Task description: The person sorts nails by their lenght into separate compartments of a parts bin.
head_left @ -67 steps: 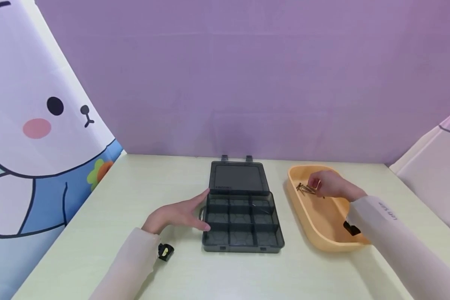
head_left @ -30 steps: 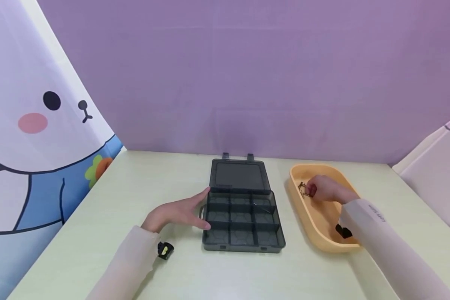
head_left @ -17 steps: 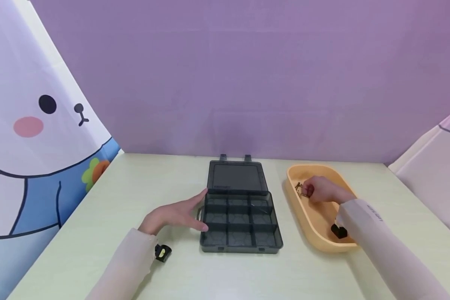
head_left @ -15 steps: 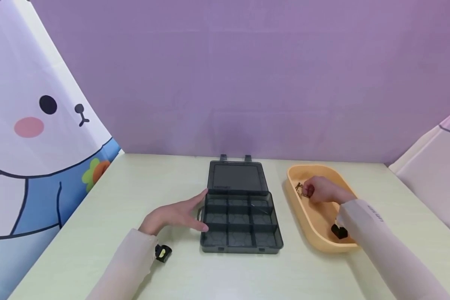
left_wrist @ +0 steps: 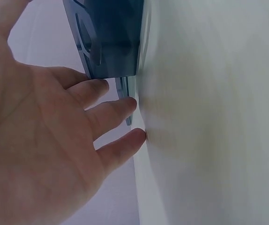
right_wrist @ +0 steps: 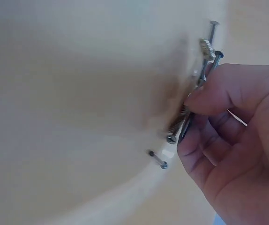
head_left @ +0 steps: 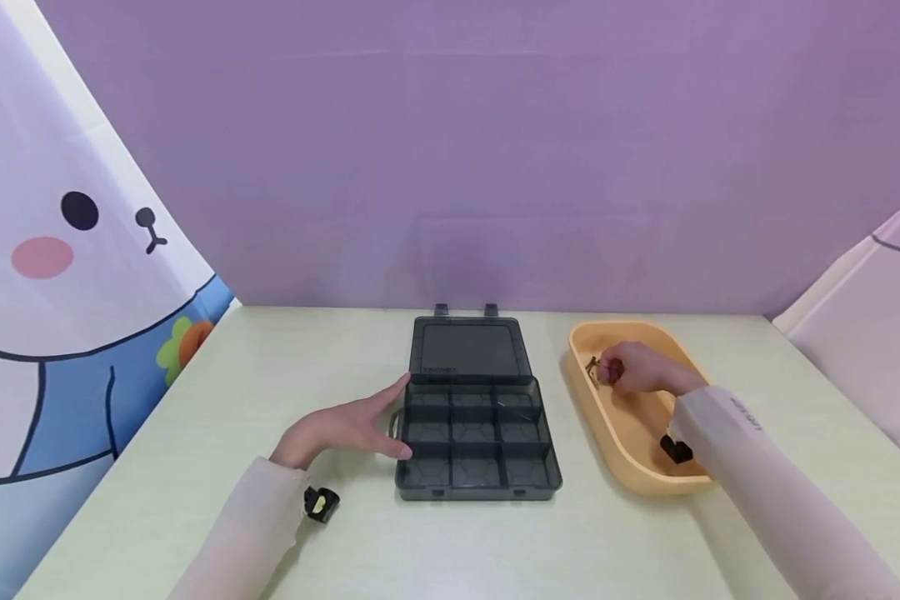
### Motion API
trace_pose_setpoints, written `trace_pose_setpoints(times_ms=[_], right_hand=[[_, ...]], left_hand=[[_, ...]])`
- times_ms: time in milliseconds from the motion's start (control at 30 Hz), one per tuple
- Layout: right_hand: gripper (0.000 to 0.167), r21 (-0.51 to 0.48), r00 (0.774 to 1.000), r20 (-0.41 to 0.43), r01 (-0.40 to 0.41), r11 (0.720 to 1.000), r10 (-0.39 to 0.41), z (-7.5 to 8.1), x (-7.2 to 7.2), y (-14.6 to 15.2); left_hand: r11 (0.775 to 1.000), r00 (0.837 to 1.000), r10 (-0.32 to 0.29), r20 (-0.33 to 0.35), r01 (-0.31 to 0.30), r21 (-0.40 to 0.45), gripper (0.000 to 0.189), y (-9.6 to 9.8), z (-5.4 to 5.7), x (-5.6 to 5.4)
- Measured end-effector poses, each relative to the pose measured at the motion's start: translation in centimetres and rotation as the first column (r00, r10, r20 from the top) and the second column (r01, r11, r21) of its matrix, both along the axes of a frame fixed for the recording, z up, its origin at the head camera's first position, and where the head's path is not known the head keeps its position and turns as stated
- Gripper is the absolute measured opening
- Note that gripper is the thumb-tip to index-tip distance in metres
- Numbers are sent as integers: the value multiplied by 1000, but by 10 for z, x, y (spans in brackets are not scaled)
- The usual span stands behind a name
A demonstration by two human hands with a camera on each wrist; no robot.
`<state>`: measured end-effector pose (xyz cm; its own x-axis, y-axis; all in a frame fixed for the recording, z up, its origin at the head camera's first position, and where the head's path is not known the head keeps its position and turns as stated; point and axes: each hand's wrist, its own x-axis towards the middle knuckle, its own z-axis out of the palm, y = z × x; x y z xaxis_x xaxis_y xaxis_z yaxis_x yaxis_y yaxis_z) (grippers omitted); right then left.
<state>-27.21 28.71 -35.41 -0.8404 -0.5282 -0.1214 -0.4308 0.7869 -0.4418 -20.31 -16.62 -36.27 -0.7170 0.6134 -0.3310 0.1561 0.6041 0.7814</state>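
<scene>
In the head view, my left hand (head_left: 345, 429) lies along the left side of a dark, see-through compartment box (head_left: 476, 493), thumb at its rim and the fingers nearly straight. The left wrist view shows its fingertips (left_wrist: 130, 104) by the box's corner. My right hand (head_left: 637, 367) reaches into the far end of an orange tray (head_left: 621, 446). In the right wrist view, its thumb and curled forefinger pinch at some screws (right_wrist: 174, 131). Longer screws (right_wrist: 212, 33) stick out beyond the thumb, and a small loose screw (right_wrist: 158, 159) lies apart from the hand.
The box's lid (head_left: 471, 348) is folded back flat toward the purple backdrop (head_left: 450, 167). Small compartments divide the box, and a thin bright line shows in the back right one. The tray stands to its right on the pale table (head_left: 330, 558).
My right hand has dipped lower and a little left in the tray, closing its fingers among the screws. The left hand keeps its place at the box while the head view shifts slightly.
</scene>
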Motion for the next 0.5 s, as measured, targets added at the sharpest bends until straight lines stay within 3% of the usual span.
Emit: trace_pose_setpoints(times_ms=[167, 500], right_hand=[[13, 14, 997, -75, -17, 1000, 18, 14, 2, -3], [18, 3, 998, -48, -34, 999, 34, 37, 10, -12]], left_hand=[[1000, 1000, 1, -1, -1, 13, 112, 1, -1, 1], [1000, 1000, 2, 1, -2, -2, 112, 0, -1, 0]])
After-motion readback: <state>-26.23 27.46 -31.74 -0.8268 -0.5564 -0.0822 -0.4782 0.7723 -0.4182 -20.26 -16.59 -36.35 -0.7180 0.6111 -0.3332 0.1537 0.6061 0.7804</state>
